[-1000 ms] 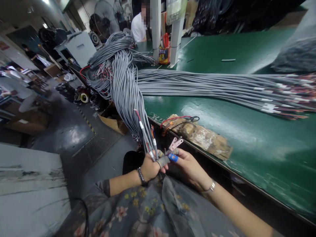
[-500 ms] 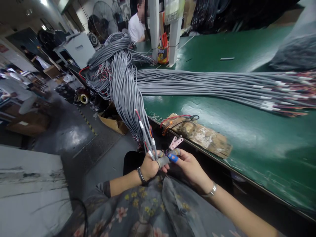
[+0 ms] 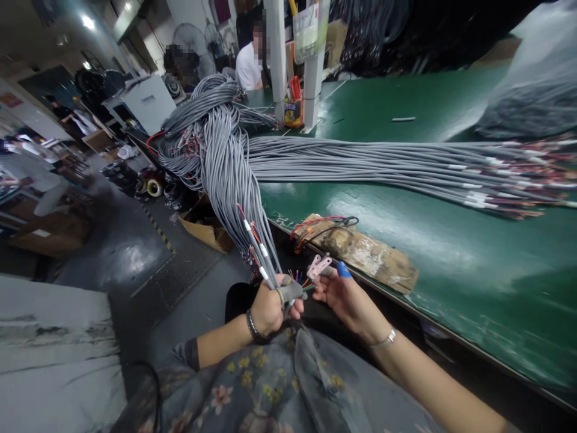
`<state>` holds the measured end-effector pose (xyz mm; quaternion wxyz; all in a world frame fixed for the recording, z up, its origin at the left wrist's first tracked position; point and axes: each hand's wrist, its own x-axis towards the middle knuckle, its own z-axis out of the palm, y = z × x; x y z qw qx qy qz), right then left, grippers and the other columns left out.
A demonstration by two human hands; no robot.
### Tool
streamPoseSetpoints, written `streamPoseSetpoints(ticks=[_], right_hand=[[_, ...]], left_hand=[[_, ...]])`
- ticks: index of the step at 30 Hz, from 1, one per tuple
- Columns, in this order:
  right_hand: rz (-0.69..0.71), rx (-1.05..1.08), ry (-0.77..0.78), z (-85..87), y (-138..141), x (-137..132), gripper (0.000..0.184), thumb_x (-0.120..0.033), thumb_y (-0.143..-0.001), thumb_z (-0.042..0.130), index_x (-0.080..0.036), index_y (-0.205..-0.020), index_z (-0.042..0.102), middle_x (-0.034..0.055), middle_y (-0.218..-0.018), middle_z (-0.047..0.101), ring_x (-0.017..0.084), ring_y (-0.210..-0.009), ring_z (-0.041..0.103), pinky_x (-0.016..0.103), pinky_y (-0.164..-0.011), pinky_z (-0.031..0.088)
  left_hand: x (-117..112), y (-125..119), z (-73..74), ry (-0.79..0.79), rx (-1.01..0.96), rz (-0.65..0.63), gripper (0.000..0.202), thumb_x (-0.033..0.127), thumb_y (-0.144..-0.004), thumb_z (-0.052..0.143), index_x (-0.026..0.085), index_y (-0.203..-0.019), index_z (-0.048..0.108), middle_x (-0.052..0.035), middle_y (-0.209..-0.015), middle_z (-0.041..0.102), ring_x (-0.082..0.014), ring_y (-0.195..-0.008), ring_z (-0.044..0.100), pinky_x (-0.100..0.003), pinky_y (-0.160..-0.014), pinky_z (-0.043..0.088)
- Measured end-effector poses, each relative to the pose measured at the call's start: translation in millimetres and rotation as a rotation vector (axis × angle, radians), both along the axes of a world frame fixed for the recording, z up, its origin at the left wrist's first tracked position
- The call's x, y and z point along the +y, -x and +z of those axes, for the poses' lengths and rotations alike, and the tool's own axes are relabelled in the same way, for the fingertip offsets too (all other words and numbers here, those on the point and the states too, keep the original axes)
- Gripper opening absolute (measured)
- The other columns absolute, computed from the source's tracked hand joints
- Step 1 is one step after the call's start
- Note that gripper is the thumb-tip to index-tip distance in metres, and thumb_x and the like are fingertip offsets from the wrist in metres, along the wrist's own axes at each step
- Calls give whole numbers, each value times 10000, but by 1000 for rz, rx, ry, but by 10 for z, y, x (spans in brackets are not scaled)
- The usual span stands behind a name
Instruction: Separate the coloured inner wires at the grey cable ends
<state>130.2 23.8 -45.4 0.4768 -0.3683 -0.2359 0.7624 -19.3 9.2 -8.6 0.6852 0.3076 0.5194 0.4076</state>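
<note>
My left hand (image 3: 270, 307) is closed around several grey cables (image 3: 271, 264), with taped fingers and thumb wrapped over them. Thin coloured wires (image 3: 297, 278) fan out from the grip toward the right. White sleeves (image 3: 263, 249) and stripped wires show on the cable ends above this hand. My right hand (image 3: 354, 300) is open, thumb raised and apart from the fingers, beside the wire tips. A blue cover (image 3: 343, 269) is on its thumb. Just behind its fingertips is a pink two-pronged piece (image 3: 318, 266) with holes; whether the fingers touch it is unclear.
A thick bundle of grey cables (image 3: 225, 150) hangs over the bench corner; more cables (image 3: 360, 159) lie along the green bench (image 3: 473, 252). A worn wooden board (image 3: 374, 261) with red and black leads sits at the bench edge. An open carton (image 3: 202, 231) stands below.
My right hand has drawn back from the wires and its thumb has lifted away from the fingers. The coloured wires are now spread in view. My left hand keeps its grip.
</note>
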Motion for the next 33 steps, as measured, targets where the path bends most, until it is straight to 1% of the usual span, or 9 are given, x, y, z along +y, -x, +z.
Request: streamPoseSetpoints(ticks=[2, 6, 11, 15, 22, 27, 30, 33], right_hand=[[0, 7, -7, 11, 18, 69, 533, -699, -583, 694, -205, -783, 691, 8, -654, 586, 137, -576, 497, 272, -555, 438], [-43, -15, -74, 23, 82, 123, 481, -652, -590, 728, -185, -684, 665, -7, -599, 551, 129, -570, 467, 268, -554, 399], [-92, 12, -87, -17, 113, 114, 433, -617, -616, 734, -191, -646, 658, -1, -614, 578, 145, -594, 483, 304, -621, 415], [-98, 3, -87, -12, 120, 111, 440, -627, -626, 719, -192, -638, 659, 12, -618, 594, 163, -603, 502, 318, -629, 419], [-53, 74, -15, 63, 95, 105, 439, -650, -657, 679, -213, -706, 667, 4, -643, 615, 144, -585, 516, 291, -584, 435], [-100, 50, -57, 50, 84, 99, 366, -545, -621, 768, -203, -713, 681, -13, -621, 588, 120, -561, 481, 262, -554, 433], [-104, 36, -53, 27, 89, 93, 408, -576, -599, 768, -197, -724, 683, -15, -605, 575, 118, -561, 476, 256, -547, 432], [-90, 39, -43, 14, 89, 87, 433, -599, -577, 769, -202, -729, 683, -9, -636, 589, 125, -582, 486, 266, -568, 442]], left_hand=[[16, -20, 32, 8, -2, -18, 355, 432, -485, 752, 145, -522, 545, -5, -391, 539, -76, -286, 429, -182, -302, 291], [41, -58, 36, 23, 22, -44, 349, 426, -496, 748, 140, -521, 549, -16, -396, 548, -71, -287, 423, -178, -306, 285], [65, -70, -1, 40, 53, -51, 343, 420, -493, 739, 144, -509, 536, -17, -390, 543, -71, -284, 420, -181, -305, 286], [69, -76, -15, 45, 75, -68, 334, 423, -503, 725, 143, -514, 541, -13, -391, 539, -68, -289, 423, -179, -307, 289], [11, -48, 0, 18, 65, -46, 317, 406, -502, 725, 150, -512, 538, -3, -388, 535, -71, -285, 424, -183, -305, 288], [-16, -18, 11, 2, 52, -13, 332, 423, -511, 723, 155, -521, 527, -2, -396, 537, -69, -291, 424, -186, -311, 286], [7, -16, 5, 16, 36, 9, 329, 421, -501, 719, 155, -524, 525, -3, -391, 534, -69, -285, 418, -187, -308, 276], [39, -27, -2, 37, 21, 14, 329, 420, -490, 717, 157, -527, 523, -1, -387, 531, -70, -281, 417, -186, -308, 270]])
